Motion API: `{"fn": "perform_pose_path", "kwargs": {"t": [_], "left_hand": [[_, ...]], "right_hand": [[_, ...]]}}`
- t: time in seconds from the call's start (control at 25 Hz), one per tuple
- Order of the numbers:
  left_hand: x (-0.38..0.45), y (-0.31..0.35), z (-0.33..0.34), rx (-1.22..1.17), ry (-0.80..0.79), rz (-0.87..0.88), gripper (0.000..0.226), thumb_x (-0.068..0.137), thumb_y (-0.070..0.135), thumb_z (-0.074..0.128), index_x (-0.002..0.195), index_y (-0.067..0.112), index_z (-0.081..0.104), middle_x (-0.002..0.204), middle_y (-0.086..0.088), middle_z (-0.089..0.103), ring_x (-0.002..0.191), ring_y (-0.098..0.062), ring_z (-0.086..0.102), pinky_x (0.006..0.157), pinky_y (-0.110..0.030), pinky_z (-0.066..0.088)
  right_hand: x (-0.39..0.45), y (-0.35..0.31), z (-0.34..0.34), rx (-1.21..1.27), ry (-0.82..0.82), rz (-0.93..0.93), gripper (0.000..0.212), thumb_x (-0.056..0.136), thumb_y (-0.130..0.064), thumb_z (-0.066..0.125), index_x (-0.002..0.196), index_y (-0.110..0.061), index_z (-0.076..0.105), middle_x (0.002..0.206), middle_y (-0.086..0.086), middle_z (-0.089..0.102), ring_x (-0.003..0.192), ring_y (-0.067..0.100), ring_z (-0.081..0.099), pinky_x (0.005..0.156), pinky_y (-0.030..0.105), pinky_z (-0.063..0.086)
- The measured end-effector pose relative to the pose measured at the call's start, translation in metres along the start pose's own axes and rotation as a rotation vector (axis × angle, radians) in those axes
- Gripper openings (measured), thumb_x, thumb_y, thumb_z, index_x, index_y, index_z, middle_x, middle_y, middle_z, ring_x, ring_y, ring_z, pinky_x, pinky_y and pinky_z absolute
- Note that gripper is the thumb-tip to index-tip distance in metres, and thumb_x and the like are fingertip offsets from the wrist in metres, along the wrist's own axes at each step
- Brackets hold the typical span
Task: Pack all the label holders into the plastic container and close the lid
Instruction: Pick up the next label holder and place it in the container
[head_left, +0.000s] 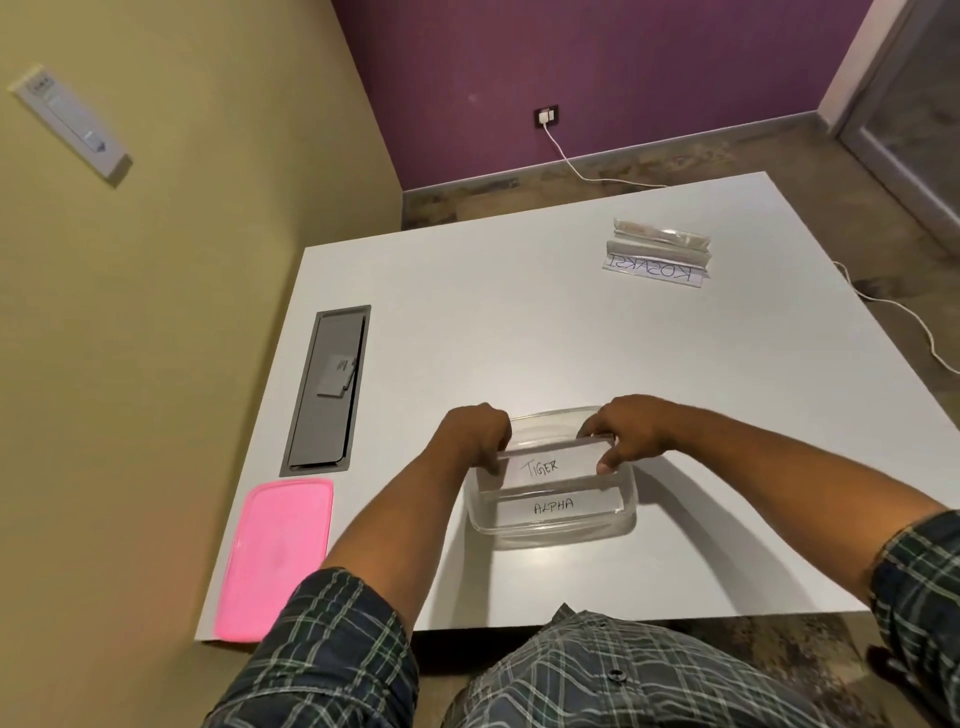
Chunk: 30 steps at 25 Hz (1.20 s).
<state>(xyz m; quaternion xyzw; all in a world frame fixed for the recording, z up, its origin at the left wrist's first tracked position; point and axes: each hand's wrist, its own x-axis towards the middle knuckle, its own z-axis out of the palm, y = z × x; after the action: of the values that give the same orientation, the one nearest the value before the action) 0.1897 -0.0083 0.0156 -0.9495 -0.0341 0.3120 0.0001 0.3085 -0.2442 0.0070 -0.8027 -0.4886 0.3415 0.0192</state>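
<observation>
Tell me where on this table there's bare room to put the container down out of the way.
The table is bare across its middle, between the grey cable hatch and the label holders at the far right. The near right corner is bare too. The near left is crowded: the pink lid lies there, below the hatch.

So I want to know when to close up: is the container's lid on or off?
Off. The pink lid lies flat on the table, left of the open clear container, apart from it.
</observation>
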Motion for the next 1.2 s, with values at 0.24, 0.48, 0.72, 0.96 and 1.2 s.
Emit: {"fn": "perform_pose_path", "kwargs": {"t": [0.24, 0.48, 0.72, 0.96, 1.2], "left_hand": [[-0.003, 0.012, 0.011, 0.043, -0.02, -0.016, 0.041, 0.064, 0.033, 0.088, 0.099, 0.02, 0.072, 0.103, -0.003, 0.068, 0.089, -0.026, 0.069, 0.07, -0.029, 0.049], [-0.008, 0.009, 0.007, -0.154, -0.073, -0.014, 0.069, 0.042, 0.059, 0.087, 0.097, 0.021, 0.069, 0.078, 0.009, 0.065, 0.075, -0.017, 0.063, 0.057, -0.021, 0.041], [-0.009, 0.015, 0.015, -0.223, -0.156, -0.021, 0.064, 0.043, 0.057, 0.091, 0.088, 0.018, 0.069, 0.084, 0.002, 0.073, 0.077, -0.017, 0.066, 0.066, -0.026, 0.05], [-0.009, 0.024, 0.023, -0.115, -0.184, 0.007, 0.039, 0.058, 0.039, 0.088, 0.082, 0.012, 0.073, 0.069, 0.003, 0.065, 0.066, -0.017, 0.06, 0.052, -0.02, 0.035], [-0.007, 0.035, 0.035, 0.088, -0.087, 0.035, 0.017, 0.074, 0.029, 0.073, 0.086, 0.017, 0.072, 0.094, -0.008, 0.073, 0.089, -0.029, 0.07, 0.064, -0.027, 0.045]], "right_hand": [[0.005, -0.002, 0.021, -0.224, 0.017, -0.045, 0.061, 0.08, -0.056, 0.071, 0.135, -0.035, 0.055, 0.108, -0.005, 0.071, 0.103, 0.022, 0.061, 0.082, 0.031, 0.042], [-0.004, 0.01, 0.02, -0.027, 0.059, -0.058, 0.058, 0.079, -0.05, 0.077, 0.132, -0.037, 0.057, 0.11, -0.006, 0.067, 0.103, 0.017, 0.061, 0.084, 0.032, 0.047], [-0.01, 0.008, 0.03, -0.225, 0.05, -0.117, 0.058, 0.079, -0.059, 0.071, 0.132, -0.038, 0.056, 0.111, -0.009, 0.07, 0.102, 0.017, 0.063, 0.096, 0.034, 0.042], [-0.001, 0.001, 0.047, -0.437, 0.068, -0.118, 0.055, 0.075, -0.065, 0.068, 0.121, -0.035, 0.057, 0.101, -0.002, 0.072, 0.096, 0.022, 0.063, 0.096, 0.041, 0.03], [0.012, -0.007, 0.059, -0.612, 0.047, -0.053, 0.042, 0.072, -0.056, 0.074, 0.1, -0.025, 0.066, 0.096, -0.003, 0.075, 0.097, 0.023, 0.067, 0.094, 0.045, 0.028]]}}
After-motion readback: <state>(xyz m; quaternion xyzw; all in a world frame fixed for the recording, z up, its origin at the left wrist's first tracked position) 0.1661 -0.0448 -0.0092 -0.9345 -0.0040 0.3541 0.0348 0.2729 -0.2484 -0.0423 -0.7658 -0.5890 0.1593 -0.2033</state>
